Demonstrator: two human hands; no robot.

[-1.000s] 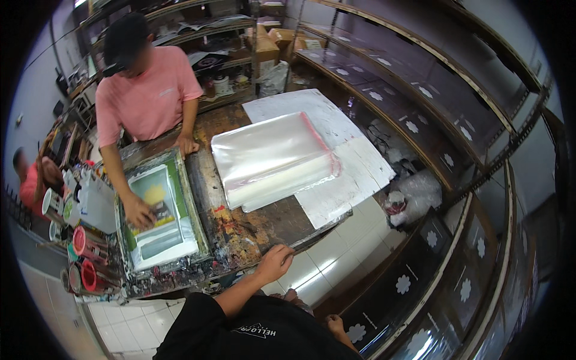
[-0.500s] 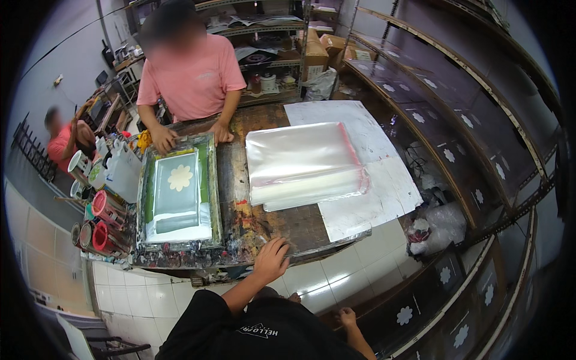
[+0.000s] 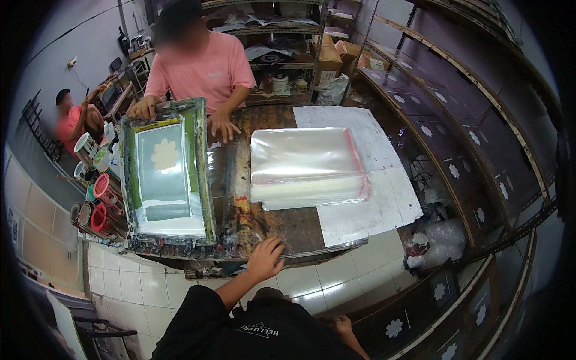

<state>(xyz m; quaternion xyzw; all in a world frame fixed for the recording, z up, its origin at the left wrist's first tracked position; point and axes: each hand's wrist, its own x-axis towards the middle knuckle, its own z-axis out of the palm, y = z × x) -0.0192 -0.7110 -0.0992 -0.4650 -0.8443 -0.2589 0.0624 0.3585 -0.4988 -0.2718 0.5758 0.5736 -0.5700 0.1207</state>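
My left hand (image 3: pixel 266 259) rests on the near edge of the stained wooden table (image 3: pixel 235 198), fingers stretched out and holding nothing. Low beside my body hangs my right hand (image 3: pixel 342 326), its fingers mostly hidden. On the table, a stack of clear plastic bags (image 3: pixel 306 159) with a pink edge lies over white sheets (image 3: pixel 384 180). To its left, a printing screen (image 3: pixel 165 201) with a pale flower shape and white ink is tilted up at its far end. A co-worker's hand (image 3: pixel 144 107) grips its far corner; the co-worker's other hand (image 3: pixel 224 124) touches the table beside it.
Open ink tins (image 3: pixel 103 222) and bottles crowd the table's left edge. Racks on the right hold dark sheets with white flower prints (image 3: pixel 454 171). Wrapped plastic (image 3: pixel 441 240) lies by the table's right corner. Another person (image 3: pixel 75 123) sits at the far left.
The co-worker has raised the far end of the printing screen off the table, showing the surface beneath its right side. My left hand stays on the table edge; my right hand has drawn slightly lower.
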